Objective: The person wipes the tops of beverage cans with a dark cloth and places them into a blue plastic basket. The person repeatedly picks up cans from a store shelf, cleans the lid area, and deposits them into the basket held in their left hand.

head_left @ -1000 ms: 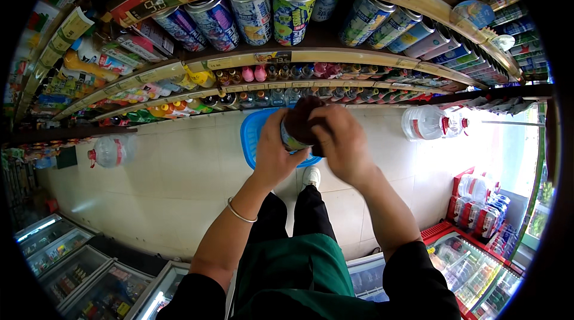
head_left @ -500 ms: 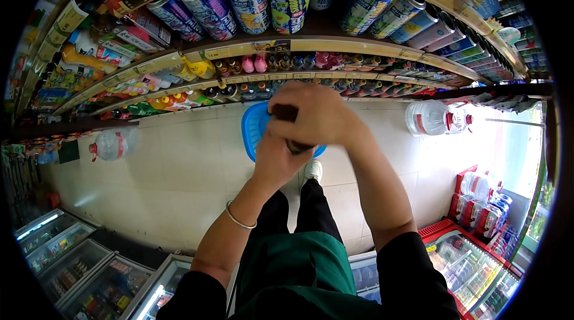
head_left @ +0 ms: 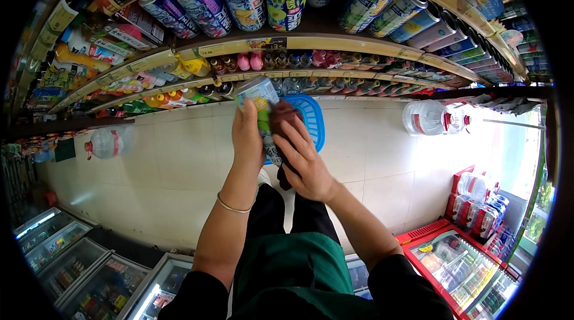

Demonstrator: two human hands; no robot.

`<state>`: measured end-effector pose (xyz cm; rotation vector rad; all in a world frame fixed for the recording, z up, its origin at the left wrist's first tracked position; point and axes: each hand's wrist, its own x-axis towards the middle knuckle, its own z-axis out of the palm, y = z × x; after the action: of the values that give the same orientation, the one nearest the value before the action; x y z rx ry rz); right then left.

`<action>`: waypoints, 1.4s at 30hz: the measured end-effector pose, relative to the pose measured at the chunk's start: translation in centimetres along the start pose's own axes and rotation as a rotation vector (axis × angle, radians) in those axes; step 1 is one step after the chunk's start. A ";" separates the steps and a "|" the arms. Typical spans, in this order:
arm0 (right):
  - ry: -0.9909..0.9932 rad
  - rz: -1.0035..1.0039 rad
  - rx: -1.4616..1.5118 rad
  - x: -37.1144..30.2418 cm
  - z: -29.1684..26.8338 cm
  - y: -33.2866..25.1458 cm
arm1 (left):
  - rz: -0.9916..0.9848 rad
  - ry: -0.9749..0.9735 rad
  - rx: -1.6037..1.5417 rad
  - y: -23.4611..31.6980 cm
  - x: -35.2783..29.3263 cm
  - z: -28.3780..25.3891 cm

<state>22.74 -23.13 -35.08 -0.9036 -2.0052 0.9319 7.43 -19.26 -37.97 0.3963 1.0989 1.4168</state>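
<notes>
My left hand [head_left: 247, 132] grips a drink can [head_left: 261, 96] with a pale blue, yellow and green print, held tilted above the floor. Against the can's right side, my right hand [head_left: 305, 161] presses a dark maroon cloth [head_left: 283, 117], its fingers bent over the fabric. Part of the cloth hangs down below the can. Beneath both hands, a blue plastic basket [head_left: 313, 123] stands on the floor, largely hidden by them. Tall cans [head_left: 289, 0] line the shelf in front of me, with a gap to the right of the yellow-green one.
Lower shelves hold rows of small bottles [head_left: 257, 61]. Large water jugs stand on the floor at left [head_left: 109, 142] and right [head_left: 426, 117]. Glass-topped freezers [head_left: 113, 278] sit behind me on the left, and a red-framed freezer [head_left: 460, 260] on the right beside stacked drink packs [head_left: 478, 209].
My hands have come apart from their overlapped position. The right hand has moved down and now lays the cloth along the can's side. The can has come into clear view.
</notes>
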 end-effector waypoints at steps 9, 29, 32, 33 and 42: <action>0.159 1.163 1.402 -0.3 0.4 5.4 | 0.204 -0.066 0.058 -4.2 -1.3 -0.3; 0.016 0.843 0.268 -13.8 15.0 40.7 | 0.271 -0.053 0.907 -38.2 12.3 -19.8; -0.096 0.788 0.062 -16.0 19.7 46.6 | 0.120 -0.084 1.073 -43.5 14.8 -22.3; -0.102 0.800 0.040 -17.0 20.9 48.7 | 0.069 -0.121 1.054 -44.8 15.7 -22.9; -0.045 0.790 -0.043 -21.7 26.0 56.1 | 0.079 -0.090 1.147 -53.7 18.2 -27.2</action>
<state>27.49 -21.36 -100.38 -1.7703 -1.7016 1.3247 13.51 -23.15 -100.40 1.2992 1.7568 0.6832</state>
